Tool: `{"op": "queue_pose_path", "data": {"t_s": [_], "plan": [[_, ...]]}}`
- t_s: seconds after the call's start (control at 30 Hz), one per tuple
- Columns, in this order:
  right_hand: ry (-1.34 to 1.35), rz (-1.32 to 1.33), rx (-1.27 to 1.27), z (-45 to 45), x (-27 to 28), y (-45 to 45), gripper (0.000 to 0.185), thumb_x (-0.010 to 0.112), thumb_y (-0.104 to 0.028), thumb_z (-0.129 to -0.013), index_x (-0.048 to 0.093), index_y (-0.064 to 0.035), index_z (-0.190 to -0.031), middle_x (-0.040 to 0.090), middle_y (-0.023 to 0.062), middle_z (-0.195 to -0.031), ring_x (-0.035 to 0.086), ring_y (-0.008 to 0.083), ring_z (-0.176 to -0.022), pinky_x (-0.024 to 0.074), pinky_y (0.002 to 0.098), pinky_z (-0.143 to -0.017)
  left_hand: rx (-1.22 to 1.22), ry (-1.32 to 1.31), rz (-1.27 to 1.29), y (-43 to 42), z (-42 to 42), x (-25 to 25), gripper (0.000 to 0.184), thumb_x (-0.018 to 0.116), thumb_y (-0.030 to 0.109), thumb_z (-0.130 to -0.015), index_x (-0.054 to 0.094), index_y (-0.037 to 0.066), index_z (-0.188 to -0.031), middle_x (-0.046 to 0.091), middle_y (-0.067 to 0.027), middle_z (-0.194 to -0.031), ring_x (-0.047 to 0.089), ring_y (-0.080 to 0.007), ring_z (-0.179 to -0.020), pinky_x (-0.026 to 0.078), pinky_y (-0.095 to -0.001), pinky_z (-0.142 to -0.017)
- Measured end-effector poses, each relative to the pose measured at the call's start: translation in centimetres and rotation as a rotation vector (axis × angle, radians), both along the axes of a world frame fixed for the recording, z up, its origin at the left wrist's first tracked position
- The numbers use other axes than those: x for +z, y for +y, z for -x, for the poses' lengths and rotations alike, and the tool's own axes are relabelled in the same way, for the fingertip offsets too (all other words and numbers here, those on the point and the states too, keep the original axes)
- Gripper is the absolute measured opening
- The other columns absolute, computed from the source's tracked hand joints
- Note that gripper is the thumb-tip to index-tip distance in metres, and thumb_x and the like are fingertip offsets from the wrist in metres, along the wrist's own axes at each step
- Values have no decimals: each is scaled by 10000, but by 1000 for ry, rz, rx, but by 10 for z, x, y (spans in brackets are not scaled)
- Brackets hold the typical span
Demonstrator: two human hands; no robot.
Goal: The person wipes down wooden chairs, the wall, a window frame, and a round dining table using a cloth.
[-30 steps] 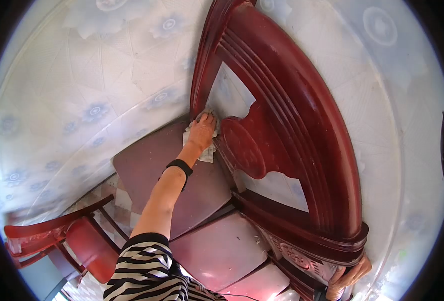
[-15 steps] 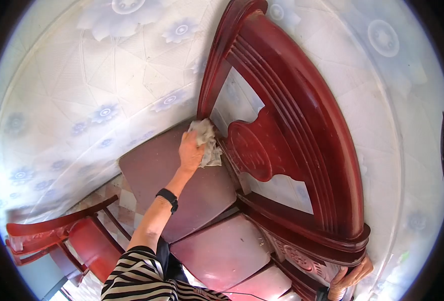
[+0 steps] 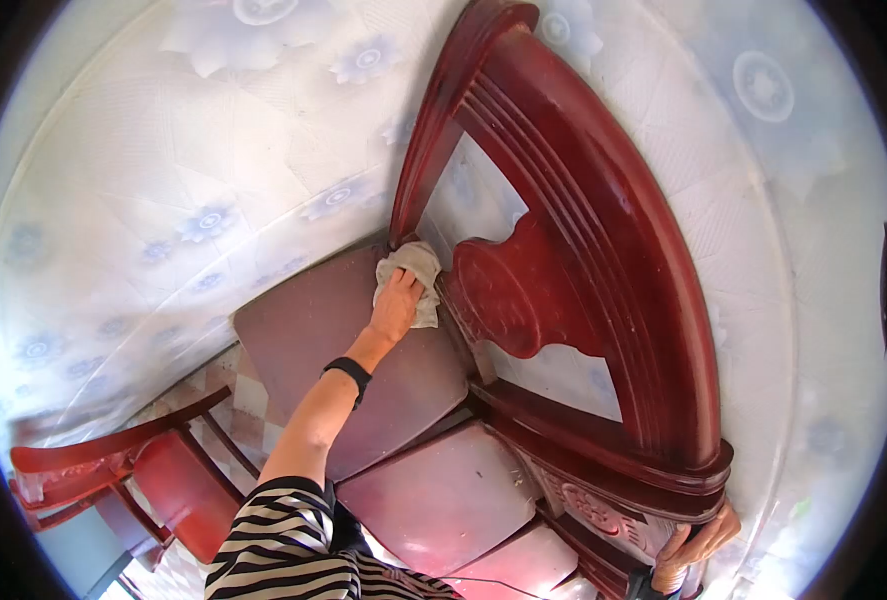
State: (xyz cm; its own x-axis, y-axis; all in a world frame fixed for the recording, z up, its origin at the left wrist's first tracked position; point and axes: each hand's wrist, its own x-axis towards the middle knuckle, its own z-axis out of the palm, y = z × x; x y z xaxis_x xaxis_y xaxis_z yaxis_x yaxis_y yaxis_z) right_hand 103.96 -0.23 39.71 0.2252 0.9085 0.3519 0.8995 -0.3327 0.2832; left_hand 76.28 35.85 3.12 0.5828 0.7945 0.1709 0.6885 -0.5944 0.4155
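The bench's curved wooden backrest [image 3: 653,250] is glossy dark red, with long parallel grooves and a smooth-edged medallion [image 3: 495,295] set into its open frame; below it runs a carved panel [image 3: 595,512]. The flat seat panel [image 3: 303,320] is duller, a brownish red with a slight sheen, and the wall [image 3: 163,150] behind bears pale blue flowers over faint creased lines. The cloth [image 3: 421,262] is greyish-white, thin and wrinkled, lying at the seat panel's back corner, beside the foot of the backrest. The left hand [image 3: 395,308] holds it, fingers bent over its folds, while the right hand [image 3: 701,548] is wrapped around the backrest's near end. Half a second ago the cloth was bunched in the left hand; now it is spread flatter beneath the fingers, and the right hand has stayed put.
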Motion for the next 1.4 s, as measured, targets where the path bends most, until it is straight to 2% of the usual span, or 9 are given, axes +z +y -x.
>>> {"op": "queue_pose_path", "data": {"t_s": [0.33,0.53,0.6,0.7,0.93,1.17,1.27,1.37,1.4], "plan": [[-10,21,-29,4,2,2,572,383,-426,-933,374,12,-1300,445,248,-1199,408,393,-1059,318,505,-900,-25,408,-139,37,-32,10,307,565,66,-724,592,39,-1029,502,-80,-1081,417,-279,-1058,376,-368,-882],[-36,2,26,-2,-2,-7,552,378,-399,-946,338,-12,-1337,439,244,-1221,412,404,-1058,320,510,-902,103,-167,118,3,-5,0,289,625,13,-667,583,5,-953,543,-105,-1022,481,-318,-986,412,-405,-844],[-40,9,44,-2,0,-2,549,371,-389,-950,326,-14,-1348,444,243,-1219,410,410,-1063,320,519,-899,398,-490,392,-9,-1,4,327,650,-10,-687,565,-26,-1002,564,-140,-1037,524,-336,-994,412,-400,-882],[-50,4,52,-5,-2,-3,547,369,-387,-951,327,-10,-1346,449,239,-1215,411,410,-1062,318,523,-899,278,-1082,666,-20,-1,91,391,666,61,-754,534,-26,-1112,571,-161,-1115,537,-307,-1067,397,-365,-932],[-14,-7,47,1,1,2,557,376,-396,-943,342,6,-1327,439,250,-1208,415,403,-1052,316,515,-897,159,-1167,535,-5,-70,190,528,566,320,-841,454,-40,-1212,554,-211,-1132,518,-346,-1051,370,-403,-944],[-16,-3,67,-5,-2,-3,583,378,-419,-935,361,29,-1306,446,258,-1181,418,405,-1035,320,516,-883,202,-1149,435,18,-78,150,360,533,263,-829,549,-49,-1009,563,-259,-1044,526,-395,-932,405,-424,-845],[-18,-3,40,-2,1,-2,590,390,-424,-930,367,34,-1302,446,262,-1177,419,401,-1033,322,511,-882,457,-1145,594,19,-73,74,346,532,244,-835,544,-50,-1016,560,-258,-1047,513,-414,-890,406,-435,-836],[-2,-24,26,0,-1,3,598,384,-437,-931,365,30,-1303,447,258,-1176,418,397,-1037,323,506,-887,375,-762,184,6,-73,7,388,549,248,-837,512,-64,-1064,547,-272,-1085,524,-406,-936,400,-427,-865],[19,-44,38,1,-3,4,603,378,-448,-933,364,28,-1304,448,252,-1178,417,394,-1040,322,504,-890,539,-871,389,2,-80,-3,403,551,241,-841,496,-83,-1075,532,-277,-1115,518,-420,-945,398,-428,-874]]}}
